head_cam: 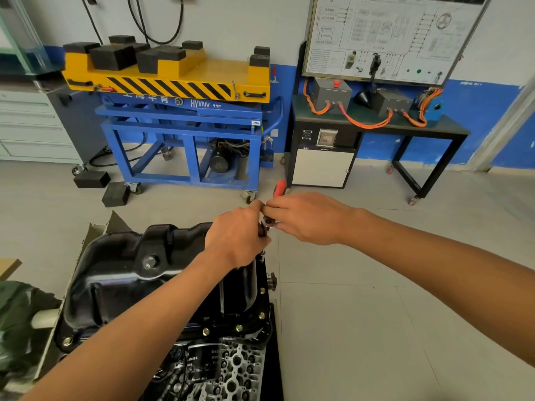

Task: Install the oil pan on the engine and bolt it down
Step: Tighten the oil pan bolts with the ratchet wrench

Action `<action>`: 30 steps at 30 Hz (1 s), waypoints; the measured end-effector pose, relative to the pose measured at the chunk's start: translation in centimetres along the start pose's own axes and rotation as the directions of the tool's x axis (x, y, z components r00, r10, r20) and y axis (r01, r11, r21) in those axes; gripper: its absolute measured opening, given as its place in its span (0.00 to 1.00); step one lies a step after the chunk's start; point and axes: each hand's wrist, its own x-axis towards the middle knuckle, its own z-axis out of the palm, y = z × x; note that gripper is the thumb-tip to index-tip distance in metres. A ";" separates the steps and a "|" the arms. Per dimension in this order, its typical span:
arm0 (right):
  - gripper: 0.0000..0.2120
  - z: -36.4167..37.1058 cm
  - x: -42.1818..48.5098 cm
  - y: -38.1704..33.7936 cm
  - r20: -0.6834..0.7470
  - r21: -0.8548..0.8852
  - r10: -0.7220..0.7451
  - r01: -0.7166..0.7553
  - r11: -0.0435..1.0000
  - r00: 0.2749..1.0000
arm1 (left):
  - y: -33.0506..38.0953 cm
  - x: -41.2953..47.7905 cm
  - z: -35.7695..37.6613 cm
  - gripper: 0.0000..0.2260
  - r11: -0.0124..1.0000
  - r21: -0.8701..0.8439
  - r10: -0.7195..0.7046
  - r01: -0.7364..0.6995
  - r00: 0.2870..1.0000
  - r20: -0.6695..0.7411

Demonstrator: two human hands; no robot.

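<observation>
Gripping the ratchet (280,189) by its shaft, the left hand (237,235) touches the right hand (307,218), which pinches the tool's head; below them the black oil pan (115,273) sits on the engine (231,371).

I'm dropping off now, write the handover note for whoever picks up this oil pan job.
Hands: left hand grips the ratchet wrench by its shaft; right hand pinches its head, above the pan's far right corner.
Things: oil pan sits on the engine; bolts show in its near and right flange.
To do: probably drive this corner's bolt, then check the rest; tightness cannot be seen.
</observation>
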 end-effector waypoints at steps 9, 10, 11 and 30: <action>0.22 -1.4 0.8 -1.4 0.005 0.145 0.199 -0.197 0.970 0.980 | -0.1 -0.4 0.3 0.15 0.999 0.051 0.013 -0.008 0.996 -0.090; 0.23 -1.4 0.9 -1.5 -0.015 0.158 0.215 -0.210 0.965 0.977 | -0.1 -0.4 0.3 0.15 0.999 0.052 0.014 -0.009 0.996 -0.088; 0.24 -1.4 1.0 -1.7 -0.029 0.170 0.235 -0.227 0.959 0.972 | -0.1 -0.4 0.3 0.14 0.999 0.051 0.014 -0.010 0.996 -0.086; 0.17 -0.4 2.1 -3.9 0.314 0.635 0.506 -0.574 0.517 0.803 | 0.0 -0.7 -0.1 0.19 1.000 -0.008 -0.027 0.026 0.996 -0.084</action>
